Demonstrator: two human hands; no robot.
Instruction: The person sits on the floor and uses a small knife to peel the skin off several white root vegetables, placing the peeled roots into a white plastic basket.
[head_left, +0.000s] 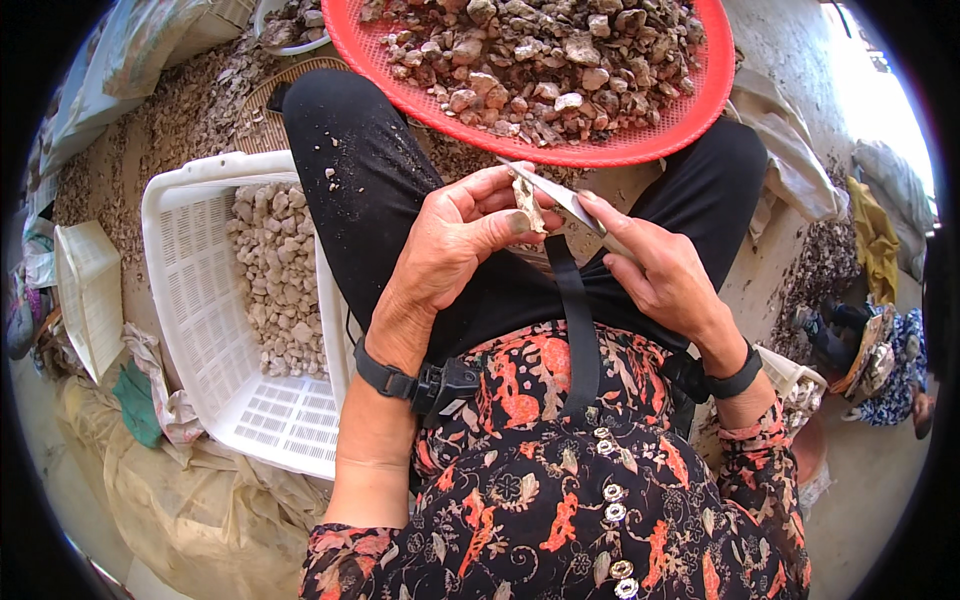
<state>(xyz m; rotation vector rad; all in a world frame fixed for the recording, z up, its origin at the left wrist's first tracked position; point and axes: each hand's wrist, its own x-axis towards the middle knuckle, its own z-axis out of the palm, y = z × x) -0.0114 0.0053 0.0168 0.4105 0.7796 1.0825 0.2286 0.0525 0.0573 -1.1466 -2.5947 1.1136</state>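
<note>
Between the thumb and fingers of my left hand is a small pale, rough-skinned lump, perhaps a root or fungus piece. My right hand grips a knife, its forefinger laid along the blade. The blade slants up to the left and lies against the lump or just over it; exact contact is hard to tell. Beyond both hands, a red plastic mesh tray holds many rough brown lumps. To my left, a white plastic basket contains pale, cleaner-looking lumps.
Dark peelings litter the floor, some on a round woven tray. A white bowl of lumps stands at upper left. Beige sacking lies at lower left. Another person sits at far right, near a pale container of pieces.
</note>
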